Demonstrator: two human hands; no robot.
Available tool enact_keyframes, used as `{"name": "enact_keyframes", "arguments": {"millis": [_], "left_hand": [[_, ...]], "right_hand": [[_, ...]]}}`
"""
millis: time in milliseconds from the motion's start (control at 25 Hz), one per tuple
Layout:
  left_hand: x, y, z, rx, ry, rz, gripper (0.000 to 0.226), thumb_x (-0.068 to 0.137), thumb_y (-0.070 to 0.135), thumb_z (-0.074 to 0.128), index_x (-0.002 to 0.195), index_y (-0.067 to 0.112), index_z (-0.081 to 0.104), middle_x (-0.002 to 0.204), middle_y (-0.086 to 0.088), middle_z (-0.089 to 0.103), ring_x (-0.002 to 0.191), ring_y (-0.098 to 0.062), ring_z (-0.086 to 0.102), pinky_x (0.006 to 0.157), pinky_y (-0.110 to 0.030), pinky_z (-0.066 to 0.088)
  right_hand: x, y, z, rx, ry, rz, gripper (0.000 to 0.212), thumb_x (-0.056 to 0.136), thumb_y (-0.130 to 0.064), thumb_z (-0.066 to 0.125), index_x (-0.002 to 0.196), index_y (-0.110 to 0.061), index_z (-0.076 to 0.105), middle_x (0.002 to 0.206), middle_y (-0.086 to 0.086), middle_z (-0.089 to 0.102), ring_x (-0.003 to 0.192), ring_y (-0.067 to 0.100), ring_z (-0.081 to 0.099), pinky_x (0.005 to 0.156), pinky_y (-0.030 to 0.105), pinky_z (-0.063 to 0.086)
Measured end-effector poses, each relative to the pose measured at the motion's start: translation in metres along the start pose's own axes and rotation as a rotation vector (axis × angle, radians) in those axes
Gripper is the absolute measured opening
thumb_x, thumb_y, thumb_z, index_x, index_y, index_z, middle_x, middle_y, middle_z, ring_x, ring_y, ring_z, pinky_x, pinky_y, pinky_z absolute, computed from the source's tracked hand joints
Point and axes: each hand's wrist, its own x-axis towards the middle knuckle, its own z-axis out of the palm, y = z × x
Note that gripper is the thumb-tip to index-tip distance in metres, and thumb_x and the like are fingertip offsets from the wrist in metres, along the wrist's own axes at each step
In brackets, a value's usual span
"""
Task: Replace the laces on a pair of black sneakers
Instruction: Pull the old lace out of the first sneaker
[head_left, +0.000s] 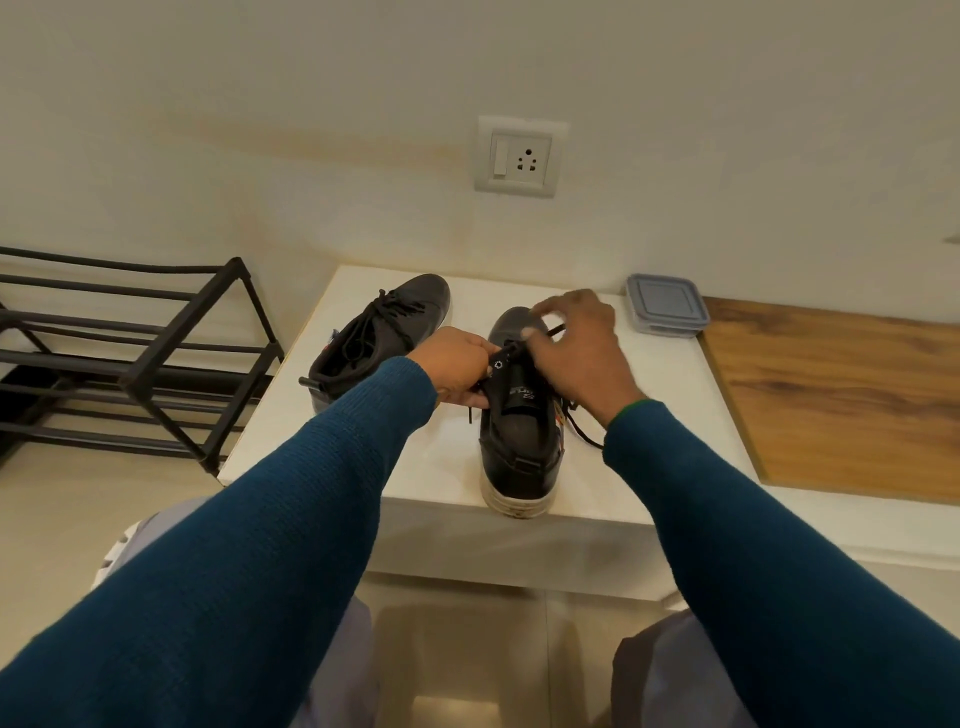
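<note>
Sneaker (519, 457) held by left hand (457, 370), right hand (577, 356) pinching lace (555, 330)

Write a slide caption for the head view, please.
Left hand holds the near sneaker while right hand pinches its lace.

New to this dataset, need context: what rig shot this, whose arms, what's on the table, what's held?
No robot here: one wide-angle camera worn on a person's head looks down at their own arms in blue sleeves. The left hand grips the eyelet edge of the nearer black sneaker; the right hand pinches its black lace. The second sneaker, laced, sits further back left on the same white table. A lidded plastic container sits at the back right; a black shoe rack stands left of the table.
</note>
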Motion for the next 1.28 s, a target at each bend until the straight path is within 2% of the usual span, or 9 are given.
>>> {"name": "enact_keyframes", "arguments": {"millis": [200, 440, 640, 720, 800, 920, 1000, 1120, 1280], "left_hand": [[-0.002, 0.002, 0.002, 0.037, -0.007, 0.008, 0.033, 0.096, -0.009, 0.047, 0.1, 0.017, 0.067, 0.104, -0.008, 0.07, 0.097, -0.029, 0.073, 0.082, -0.042, 0.062], [-0.004, 0.001, -0.002, -0.025, -0.01, -0.009, 0.037, 0.095, -0.012, 0.045, 0.11, 0.014, 0.067, 0.103, -0.011, 0.07, 0.088, -0.024, 0.074, 0.063, -0.03, 0.062], [-0.005, 0.002, -0.001, 0.044, -0.007, 0.026, 0.033, 0.095, -0.009, 0.05, 0.112, 0.014, 0.066, 0.112, -0.013, 0.07, 0.091, -0.025, 0.073, 0.072, -0.034, 0.063], [-0.005, 0.001, -0.001, 0.162, 0.001, 0.115, 0.046, 0.093, -0.01, 0.053, 0.13, 0.016, 0.059, 0.127, -0.012, 0.063, 0.099, -0.028, 0.071, 0.081, -0.04, 0.062], [-0.008, 0.003, 0.003, 0.214, 0.029, 0.186, 0.058, 0.092, -0.01, 0.053, 0.141, 0.022, 0.051, 0.134, -0.013, 0.058, 0.095, -0.029, 0.071, 0.073, -0.035, 0.063], [-0.008, 0.009, 0.005, 0.301, 0.026, 0.219, 0.059, 0.091, -0.006, 0.051, 0.141, 0.025, 0.052, 0.135, -0.01, 0.056, 0.087, -0.025, 0.072, 0.065, -0.03, 0.063], [-0.008, 0.011, 0.007, 0.39, 0.054, 0.227, 0.053, 0.092, -0.002, 0.052, 0.138, 0.024, 0.056, 0.135, -0.008, 0.058, 0.089, -0.025, 0.071, 0.074, -0.036, 0.063], [-0.007, 0.012, 0.021, 0.857, 0.273, 0.405, 0.042, 0.09, 0.021, 0.054, 0.129, 0.032, 0.063, 0.13, -0.003, 0.057, 0.107, -0.024, 0.061, 0.088, -0.039, 0.055], [0.004, 0.005, 0.044, 1.139, 0.402, 0.517, 0.037, 0.091, 0.037, 0.062, 0.127, 0.029, 0.061, 0.127, -0.003, 0.047, 0.114, -0.023, 0.048, 0.081, -0.036, 0.046]], "right_hand": [[0.0, -0.013, 0.015, -0.516, -0.141, -0.203, 0.019, 0.092, -0.026, 0.064, 0.11, -0.018, 0.066, 0.12, 0.006, 0.053, 0.116, 0.027, 0.043, 0.095, 0.042, 0.038], [0.019, -0.002, -0.025, 0.503, 0.514, 0.158, 0.019, 0.088, 0.001, 0.043, 0.085, -0.016, 0.05, 0.1, 0.006, 0.053, 0.082, 0.009, 0.049, 0.069, 0.023, 0.04], [0.019, 0.041, -0.03, -0.036, 0.05, 0.366, 0.012, 0.094, -0.018, 0.057, 0.09, -0.007, 0.058, 0.098, 0.007, 0.059, 0.088, 0.024, 0.058, 0.074, 0.036, 0.053], [0.012, 0.033, -0.027, 0.014, -0.02, 0.223, 0.022, 0.094, -0.033, 0.059, 0.098, -0.012, 0.059, 0.104, -0.002, 0.058, 0.09, 0.016, 0.056, 0.075, 0.032, 0.048], [0.0, 0.013, -0.025, 0.118, -0.201, 0.104, 0.035, 0.09, -0.052, 0.061, 0.094, -0.019, 0.067, 0.094, -0.006, 0.065, 0.082, 0.013, 0.063, 0.068, 0.029, 0.051], [-0.016, 0.004, -0.013, -0.024, -0.329, 0.027, 0.019, 0.091, -0.03, 0.063, 0.1, -0.017, 0.074, 0.094, 0.004, 0.071, 0.082, 0.02, 0.067, 0.073, 0.038, 0.059], [-0.017, 0.006, -0.013, 0.161, -0.304, 0.155, 0.02, 0.092, -0.01, 0.056, 0.098, -0.014, 0.075, 0.095, 0.012, 0.072, 0.084, 0.028, 0.069, 0.077, 0.044, 0.061], [-0.016, 0.011, -0.021, 0.502, -0.395, 0.422, 0.021, 0.094, -0.005, 0.054, 0.1, -0.012, 0.073, 0.091, 0.015, 0.071, 0.073, 0.028, 0.066, 0.068, 0.036, 0.059], [-0.015, 0.018, -0.022, 0.626, -0.458, 0.503, 0.025, 0.097, -0.005, 0.052, 0.099, -0.02, 0.071, 0.095, 0.014, 0.069, 0.077, 0.024, 0.06, 0.061, 0.031, 0.054]]}}
